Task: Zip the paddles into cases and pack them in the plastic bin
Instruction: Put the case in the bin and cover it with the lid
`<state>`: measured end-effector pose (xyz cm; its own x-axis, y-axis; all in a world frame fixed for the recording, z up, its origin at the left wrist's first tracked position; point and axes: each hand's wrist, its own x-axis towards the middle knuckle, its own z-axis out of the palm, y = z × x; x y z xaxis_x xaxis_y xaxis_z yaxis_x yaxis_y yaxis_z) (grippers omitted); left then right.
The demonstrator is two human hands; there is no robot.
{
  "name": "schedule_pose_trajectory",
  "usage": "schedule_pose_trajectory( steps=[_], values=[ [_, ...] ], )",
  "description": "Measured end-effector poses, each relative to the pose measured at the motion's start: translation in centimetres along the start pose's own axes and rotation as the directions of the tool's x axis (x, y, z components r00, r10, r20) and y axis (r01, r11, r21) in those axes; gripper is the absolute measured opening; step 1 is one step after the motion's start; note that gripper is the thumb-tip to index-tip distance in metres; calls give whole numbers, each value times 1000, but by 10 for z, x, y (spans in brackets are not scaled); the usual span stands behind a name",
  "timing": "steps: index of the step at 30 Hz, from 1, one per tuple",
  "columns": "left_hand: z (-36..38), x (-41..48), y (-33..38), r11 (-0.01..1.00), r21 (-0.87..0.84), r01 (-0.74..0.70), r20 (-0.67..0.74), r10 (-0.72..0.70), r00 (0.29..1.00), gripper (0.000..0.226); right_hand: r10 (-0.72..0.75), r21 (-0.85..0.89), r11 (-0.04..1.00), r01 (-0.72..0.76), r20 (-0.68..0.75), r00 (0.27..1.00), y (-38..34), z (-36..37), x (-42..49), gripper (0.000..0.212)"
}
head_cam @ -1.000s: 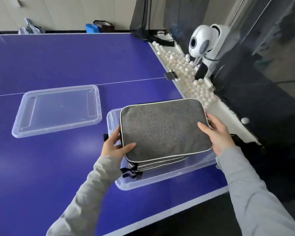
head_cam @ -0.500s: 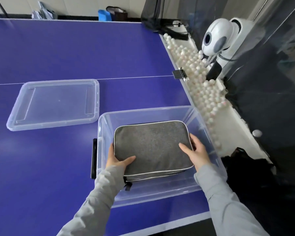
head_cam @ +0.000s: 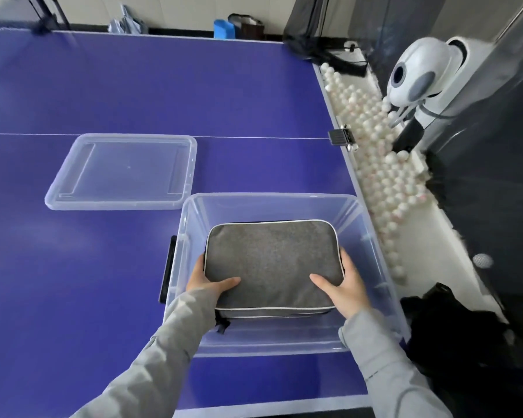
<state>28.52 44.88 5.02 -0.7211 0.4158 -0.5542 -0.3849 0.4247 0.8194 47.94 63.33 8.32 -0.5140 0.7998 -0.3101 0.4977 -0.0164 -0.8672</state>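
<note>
Lid [head_cam: 121,171] of clear plastic lies flat on a blue table [head_cam: 133,86], beyond and left of the left hand [head_cam: 206,282]. That hand grips the near left corner of a grey case [head_cam: 272,260], thumb on top, and the right hand [head_cam: 346,289] grips the near right corner the same way, so the case sits level between them, low inside the clear plastic bin [head_cam: 372,236]. Right of the right hand, white balls [head_cam: 372,122] fill a trough [head_cam: 435,236].

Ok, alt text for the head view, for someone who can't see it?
The left hand and right hand grip a grey case inside the clear bin on a blue table. The lid lies left of it; white balls line the table's right edge.
</note>
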Motion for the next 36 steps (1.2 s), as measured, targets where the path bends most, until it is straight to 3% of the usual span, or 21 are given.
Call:
schedule_pose_trajectory(
  steps=[5,8,12,17,22,25,30,36],
  values=[
    [2,-6,3,999,52,0,-39,2,999,93,0,-41,999,-1,-13,1000,-2,0,-2,81],
    [5,-14,8,986,166,34,-69,-23,997,82,-25,-119,993,21,-33,999,-5,-1,-4,77],
    [8,-31,14,944,329,27,-44,-13,999,94,-115,-273,959,82,-104,988,-13,0,-14,78],
    [-1,-63,35,796,539,-276,70,284,956,71,-366,-419,870,259,-198,909,-41,21,-26,63],
    [-59,-69,62,661,593,-460,42,545,837,47,-397,-443,831,337,-47,917,-84,71,-19,52],
    [-124,-42,68,604,693,-393,-75,604,794,49,-433,-407,814,414,49,900,-113,119,-10,51],
    [-257,39,66,519,850,-92,-205,488,849,64,-494,-454,739,498,139,858,-171,214,23,50],
    [-369,147,63,430,893,133,-302,353,886,76,-367,-680,620,391,189,911,-209,312,101,54]
  ],
)
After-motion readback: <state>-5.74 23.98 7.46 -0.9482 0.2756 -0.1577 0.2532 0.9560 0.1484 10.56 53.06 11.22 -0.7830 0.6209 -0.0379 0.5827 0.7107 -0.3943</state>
